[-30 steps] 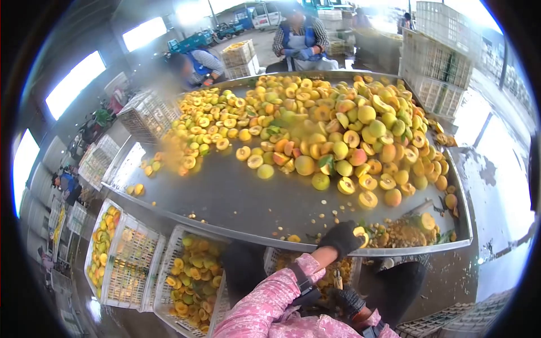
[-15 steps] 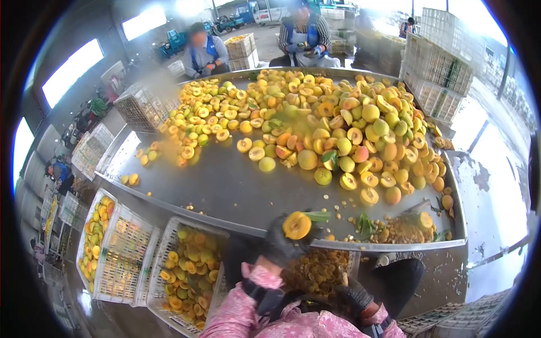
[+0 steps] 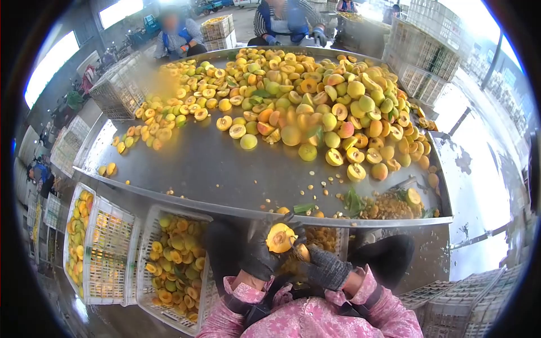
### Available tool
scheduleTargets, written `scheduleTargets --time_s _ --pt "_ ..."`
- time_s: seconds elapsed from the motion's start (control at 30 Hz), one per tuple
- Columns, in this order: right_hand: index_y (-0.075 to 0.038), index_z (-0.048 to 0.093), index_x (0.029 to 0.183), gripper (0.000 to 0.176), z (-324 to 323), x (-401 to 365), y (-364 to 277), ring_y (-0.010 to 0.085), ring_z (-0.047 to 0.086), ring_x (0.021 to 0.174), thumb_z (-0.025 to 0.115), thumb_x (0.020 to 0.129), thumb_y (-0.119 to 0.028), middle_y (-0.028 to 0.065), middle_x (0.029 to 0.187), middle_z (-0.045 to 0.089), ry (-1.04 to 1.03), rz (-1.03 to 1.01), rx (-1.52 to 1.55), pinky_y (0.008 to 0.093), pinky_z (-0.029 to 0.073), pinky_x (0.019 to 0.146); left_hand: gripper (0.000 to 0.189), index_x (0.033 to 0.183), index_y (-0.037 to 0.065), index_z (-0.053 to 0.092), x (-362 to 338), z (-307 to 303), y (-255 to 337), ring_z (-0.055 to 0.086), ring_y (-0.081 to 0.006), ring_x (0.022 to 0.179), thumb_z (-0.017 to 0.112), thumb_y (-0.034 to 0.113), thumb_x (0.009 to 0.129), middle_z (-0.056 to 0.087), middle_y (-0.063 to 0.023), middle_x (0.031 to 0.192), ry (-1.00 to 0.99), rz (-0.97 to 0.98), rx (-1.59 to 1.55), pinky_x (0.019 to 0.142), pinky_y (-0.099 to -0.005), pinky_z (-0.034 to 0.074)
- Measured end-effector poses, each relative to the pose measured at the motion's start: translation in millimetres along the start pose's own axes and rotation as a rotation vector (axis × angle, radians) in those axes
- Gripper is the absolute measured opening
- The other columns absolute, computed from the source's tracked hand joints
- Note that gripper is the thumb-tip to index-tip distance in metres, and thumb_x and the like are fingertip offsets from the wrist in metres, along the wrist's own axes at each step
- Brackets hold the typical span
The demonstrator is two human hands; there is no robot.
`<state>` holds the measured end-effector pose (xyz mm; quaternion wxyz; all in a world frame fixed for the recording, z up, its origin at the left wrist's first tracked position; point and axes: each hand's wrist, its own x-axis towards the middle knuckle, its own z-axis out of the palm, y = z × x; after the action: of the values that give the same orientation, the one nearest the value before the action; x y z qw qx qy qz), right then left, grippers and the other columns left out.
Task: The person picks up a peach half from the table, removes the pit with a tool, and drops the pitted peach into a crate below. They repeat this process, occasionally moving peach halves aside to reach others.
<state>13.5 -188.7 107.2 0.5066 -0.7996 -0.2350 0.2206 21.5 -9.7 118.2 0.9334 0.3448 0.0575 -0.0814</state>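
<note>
My left hand (image 3: 260, 254), in a dark glove, is closed around a halved yellow peach (image 3: 280, 237), its cut face turned up. My right hand (image 3: 329, 268), in a grey glove, grips a small pitting tool (image 3: 302, 252) with a wood-coloured handle. The tool's thin dark end meets the right side of the peach half. Both hands are close together over my lap, in front of the metal table (image 3: 225, 174). Beneath them, a crate of fruit scraps (image 3: 322, 238) is partly hidden.
A large heap of whole and halved peaches (image 3: 360, 112) covers the table's far side. Pits and scraps (image 3: 389, 207) lie by its near right corner. Crates of peach halves (image 3: 177, 265) stand at my left, stacked crates (image 3: 425, 56) beyond. Two people (image 3: 284, 22) sit across the table.
My left hand has drawn the peach half back from the table edge toward my lap. My right hand has risen with the tool to meet it. The view has tilted down.
</note>
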Motion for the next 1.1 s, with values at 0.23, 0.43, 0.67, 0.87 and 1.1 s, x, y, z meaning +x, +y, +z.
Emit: scheduleTargets --time_s 0.23,0.43,0.67,0.87,1.1 --pt "-0.001 0.048 0.114 0.031 9.3 7.4 -10.4 0.0143 0.051 0.093 0.057 0.086 -0.012 0.0078 0.1 0.057 -0.003 0.016 0.135 0.0318 0.045 0.081 0.033 0.123 0.001 0.042 -4.5 0.0 -7.6 0.052 -0.0214 0.108 0.038 0.016 0.094 0.051 -0.0119 0.119 0.089 -0.045 -0.3 0.096 -0.032 0.041" --pt "-0.004 0.042 0.123 0.042 7.5 7.2 -35.1 0.0214 0.055 0.091 0.056 0.084 -0.01 0.0142 0.099 0.056 0.011 0.038 0.01 0.0325 0.046 0.077 0.029 0.121 0.001 0.043 -11.1 12.8 -12.1 0.054 -0.0184 0.103 0.038 0.013 0.095 0.053 -0.0106 0.115 -0.007 0.26 0.635 0.09 -0.03 0.046" --pt "-0.008 0.035 0.13 0.056 25.6 12.2 -6.6 0.0306 0.058 0.079 0.057 0.079 -0.011 0.0169 0.09 0.056 0.144 -0.208 -0.104 0.0364 0.047 0.07 0.026 0.115 0.001 0.049 -1.9 -10.9 -39.0 0.056 -0.0158 0.094 0.041 0.009 0.092 0.057 -0.0085 0.107 0.061 0.164 0.298 0.083 -0.0256 0.046" --pt "-0.001 0.038 0.126 0.053 37.6 13.3 19.7 0.0285 0.056 0.077 0.059 0.079 -0.011 0.0145 0.09 0.057 0.006 -0.046 -0.048 0.0362 0.047 0.072 0.02 0.104 0.004 0.053 -6.5 -28.9 -45.0 0.057 -0.0147 0.085 0.041 0.014 0.091 0.059 -0.0066 0.094 0.085 0.29 1.195 0.073 -0.0261 0.046" --pt "0.002 0.042 0.118 0.045 55.8 19.0 53.2 0.0249 0.057 0.074 0.06 0.08 -0.014 0.0128 0.084 0.057 -0.013 -0.197 -0.126 0.0336 0.048 0.068 0.014 0.087 0.003 0.059 -12.3 -10.4 -26.9 0.061 -0.0209 0.076 0.056 0.016 0.083 0.063 -0.0087 0.086 0.161 0.239 1.337 0.066 -0.0315 0.047"
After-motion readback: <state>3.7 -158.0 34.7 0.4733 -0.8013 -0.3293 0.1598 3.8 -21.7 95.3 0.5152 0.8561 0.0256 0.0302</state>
